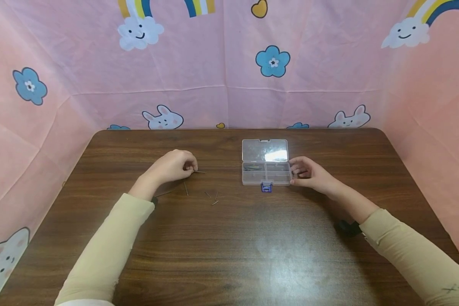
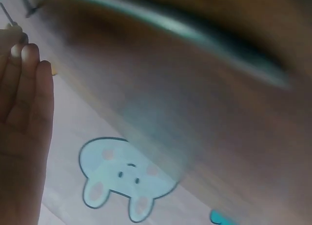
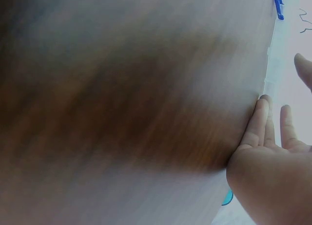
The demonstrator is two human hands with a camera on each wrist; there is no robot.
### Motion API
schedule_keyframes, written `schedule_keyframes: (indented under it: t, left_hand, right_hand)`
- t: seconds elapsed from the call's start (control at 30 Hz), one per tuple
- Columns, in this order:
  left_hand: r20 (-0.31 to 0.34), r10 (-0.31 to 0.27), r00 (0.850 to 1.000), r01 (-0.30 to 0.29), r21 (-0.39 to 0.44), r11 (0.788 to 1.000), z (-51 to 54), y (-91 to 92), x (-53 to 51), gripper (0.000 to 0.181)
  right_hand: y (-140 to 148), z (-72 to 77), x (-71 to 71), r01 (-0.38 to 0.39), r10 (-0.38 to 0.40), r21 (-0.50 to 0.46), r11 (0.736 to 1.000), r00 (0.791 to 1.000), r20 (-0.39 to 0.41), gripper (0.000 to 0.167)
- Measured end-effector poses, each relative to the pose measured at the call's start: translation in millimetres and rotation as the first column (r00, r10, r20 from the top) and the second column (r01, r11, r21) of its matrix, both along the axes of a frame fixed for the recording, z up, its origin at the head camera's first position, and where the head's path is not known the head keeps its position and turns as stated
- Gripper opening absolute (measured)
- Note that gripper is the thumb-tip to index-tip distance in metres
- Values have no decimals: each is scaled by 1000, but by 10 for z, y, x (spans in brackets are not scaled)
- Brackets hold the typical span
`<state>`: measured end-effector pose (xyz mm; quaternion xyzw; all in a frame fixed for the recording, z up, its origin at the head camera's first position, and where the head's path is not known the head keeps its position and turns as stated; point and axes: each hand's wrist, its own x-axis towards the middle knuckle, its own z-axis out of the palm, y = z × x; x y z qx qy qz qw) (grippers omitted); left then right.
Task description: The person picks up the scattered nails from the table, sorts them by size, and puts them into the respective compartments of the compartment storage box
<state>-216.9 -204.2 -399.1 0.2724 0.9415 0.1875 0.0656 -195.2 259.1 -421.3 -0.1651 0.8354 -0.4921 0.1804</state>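
Note:
My left hand [image 1: 172,165] pinches a thin metal nail [image 1: 200,171] between thumb and fingertips, just above the table on the left. In the left wrist view, the fingertips [image 2: 30,52] meet around its end. My right hand [image 1: 311,174] rests at the right side of a clear plastic box [image 1: 254,183], fingers loosely extended and touching its edge. The box's lid [image 1: 256,151] stands raised at the back, and its blue latch [image 1: 266,187] hangs down in front. Several nails [image 1: 251,168] lie in the back left compartment.
Between my left hand and the box, short nails [image 1: 215,203] are scattered on the wooden table [image 1: 222,255]. A longer nail [image 1: 186,188] lies close to my left hand. Patterned pink cloth [image 1: 237,76] hangs along the table's back and sides.

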Motion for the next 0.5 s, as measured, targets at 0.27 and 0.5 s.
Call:
schedule_keyframes:
  t: [0.27,0.5]
  left_hand:
    - [-59,-32,998,33,24,999,80,249,-70,11]
    - [-100,-63,993,66,35,997,101,488,-138,11]
  right_hand:
    - [3,-16,-7,-2,2,12,1000,1000,-3,59]
    - [-1,-1,-3,3,-3,17,1000,1000,0,59]
